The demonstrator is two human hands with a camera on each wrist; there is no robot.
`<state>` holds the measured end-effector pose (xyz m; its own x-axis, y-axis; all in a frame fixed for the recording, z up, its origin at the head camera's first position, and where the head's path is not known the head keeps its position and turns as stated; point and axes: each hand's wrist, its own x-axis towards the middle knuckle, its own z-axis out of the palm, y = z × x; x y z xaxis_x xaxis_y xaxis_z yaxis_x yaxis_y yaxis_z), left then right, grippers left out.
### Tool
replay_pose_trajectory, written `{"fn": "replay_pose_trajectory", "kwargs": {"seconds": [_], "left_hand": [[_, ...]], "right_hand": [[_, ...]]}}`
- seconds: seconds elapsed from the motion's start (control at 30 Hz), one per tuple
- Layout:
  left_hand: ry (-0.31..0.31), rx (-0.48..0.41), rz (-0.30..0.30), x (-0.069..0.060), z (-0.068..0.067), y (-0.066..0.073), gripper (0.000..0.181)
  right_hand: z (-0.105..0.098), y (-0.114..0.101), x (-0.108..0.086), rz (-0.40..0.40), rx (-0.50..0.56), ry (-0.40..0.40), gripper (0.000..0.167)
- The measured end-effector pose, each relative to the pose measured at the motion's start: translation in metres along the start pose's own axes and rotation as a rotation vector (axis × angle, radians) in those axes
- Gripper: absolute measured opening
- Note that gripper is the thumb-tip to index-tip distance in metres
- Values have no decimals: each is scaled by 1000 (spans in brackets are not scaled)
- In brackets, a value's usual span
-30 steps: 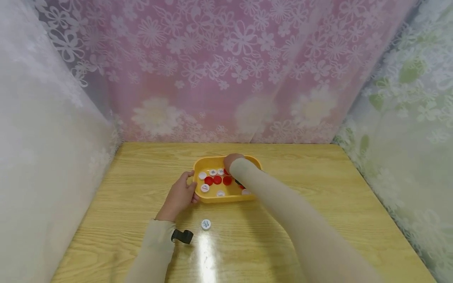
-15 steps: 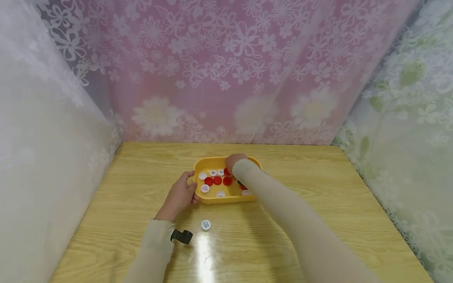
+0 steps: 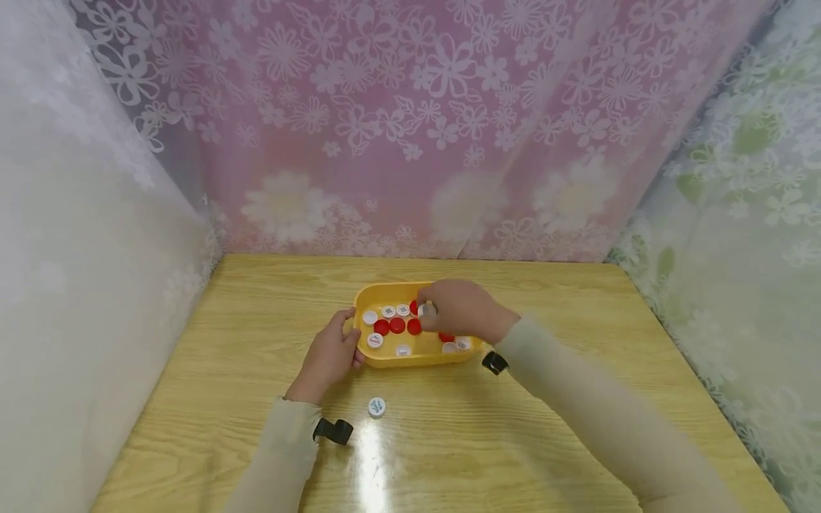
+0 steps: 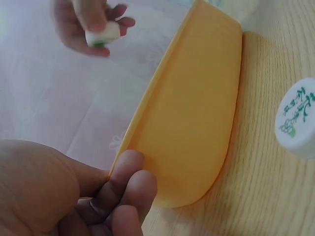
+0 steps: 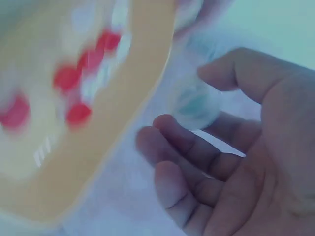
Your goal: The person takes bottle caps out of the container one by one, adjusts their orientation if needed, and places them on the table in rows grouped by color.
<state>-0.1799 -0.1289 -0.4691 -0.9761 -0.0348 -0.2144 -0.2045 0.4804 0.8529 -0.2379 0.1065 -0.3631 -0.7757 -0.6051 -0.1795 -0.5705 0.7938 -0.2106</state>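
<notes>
Over the tray (image 3: 410, 361), we find the right hand (image 3: 467, 310) pinching a white cap (image 4: 104, 34), its free fingers loosely bent. We note the left hand (image 3: 328, 354) gripping the tray's left end, fingers curled. Red caps (image 3: 398, 325) lie inside; a printed cap (image 3: 376, 407) rests on the table (image 3: 551, 299).

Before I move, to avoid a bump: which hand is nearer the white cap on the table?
Left. The left hand grips the tray, beyond the white cap and to its left; the right hand is farther off, above the tray, pinching another cap.
</notes>
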Motion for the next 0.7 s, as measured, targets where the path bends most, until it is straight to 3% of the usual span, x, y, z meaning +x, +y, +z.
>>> {"fn": "replay_pose_trajectory", "kwargs": {"seconds": [0.13,0.23,0.4,0.7], "left_hand": [[-3,-4,5,-2,-1,0,51],[1,4,19,-2,-2,1,51],[2,-13,17,-2,-4,1,51],[6,-40,32,1,-2,-2,51]], "right_hand": [[40,-16,-36,-124,35,88,18],[69,-22,-48,-159,74,76,19],[102,-25,-50,-188,70,42,24],[127,-34,-48,-220,103,55,19]]}}
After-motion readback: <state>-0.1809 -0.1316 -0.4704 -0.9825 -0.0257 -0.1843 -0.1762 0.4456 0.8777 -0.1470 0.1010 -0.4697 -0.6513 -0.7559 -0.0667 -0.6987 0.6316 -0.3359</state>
